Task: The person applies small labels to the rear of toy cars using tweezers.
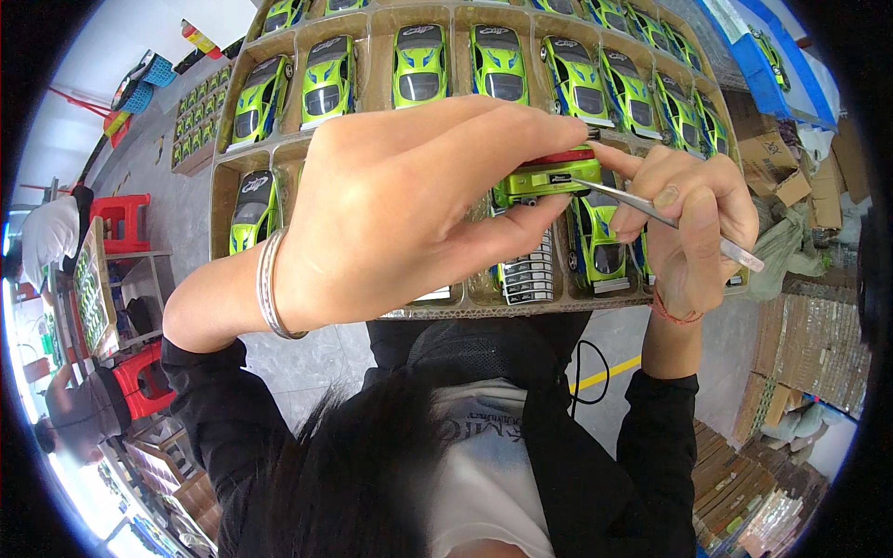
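My left hand (400, 205) is raised close to the camera and grips a green toy car (547, 177) on its side between thumb and fingers. My right hand (693, 219) holds metal tweezers (651, 216) whose tip touches the car's flank, where a small sticker sits. Below both hands lies a cardboard tray (225, 195) divided into compartments, each holding a green toy car (420, 65). A sheet of small stickers (528, 274) lies in one compartment under the held car. A silver bangle is on my left wrist.
More trays of green cars (195, 130) lie on the grey floor at the left. Red stools (126, 219) and another person (51, 242) are at the far left. Cardboard boxes (777, 158) and stacked material stand at the right.
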A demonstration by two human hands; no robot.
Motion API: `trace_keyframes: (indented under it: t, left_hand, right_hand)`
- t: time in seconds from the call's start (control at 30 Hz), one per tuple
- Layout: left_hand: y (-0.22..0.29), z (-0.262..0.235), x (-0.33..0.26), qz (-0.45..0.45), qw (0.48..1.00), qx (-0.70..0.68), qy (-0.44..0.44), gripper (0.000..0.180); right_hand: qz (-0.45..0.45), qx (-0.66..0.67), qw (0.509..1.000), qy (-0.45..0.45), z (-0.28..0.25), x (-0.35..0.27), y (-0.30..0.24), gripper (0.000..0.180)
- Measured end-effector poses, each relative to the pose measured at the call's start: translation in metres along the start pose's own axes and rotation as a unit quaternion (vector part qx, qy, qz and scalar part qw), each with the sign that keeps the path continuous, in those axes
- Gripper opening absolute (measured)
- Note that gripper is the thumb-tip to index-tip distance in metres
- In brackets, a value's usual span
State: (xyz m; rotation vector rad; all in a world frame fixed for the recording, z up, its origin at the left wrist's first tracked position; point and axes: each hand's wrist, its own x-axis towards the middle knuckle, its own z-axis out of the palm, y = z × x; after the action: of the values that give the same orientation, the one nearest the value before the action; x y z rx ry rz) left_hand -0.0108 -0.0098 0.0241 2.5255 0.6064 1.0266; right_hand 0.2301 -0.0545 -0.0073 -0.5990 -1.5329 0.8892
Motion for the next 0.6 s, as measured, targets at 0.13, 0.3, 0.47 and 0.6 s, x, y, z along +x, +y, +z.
trace_keyframes:
  t: [0.13,0.3,0.47,0.6]
  left_hand:
    - [-0.0009,0.0003,-0.0007,0.0,1.0,0.002,0.0,0.043]
    - [-0.0007,0.0009,-0.0012,0.0,1.0,-0.002,0.006,0.043]
    - [-0.002,0.0011,-0.0011,0.001,1.0,0.0,0.007,0.043]
    - [-0.001,0.0002,-0.0015,-0.001,1.0,-0.002,0.004,0.043]
  right_hand:
    - [-0.001,-0.004,1.0,-0.004,0.0002,0.0003,-0.0002,0.024]
    - [-0.002,-0.011,1.0,0.0,0.0008,0.0002,0.0003,0.023]
    - [-0.003,-0.009,1.0,0.004,0.0019,0.0003,0.0015,0.024]
    - [-0.004,-0.015,1.0,0.001,0.0015,0.0004,0.0014,0.024]
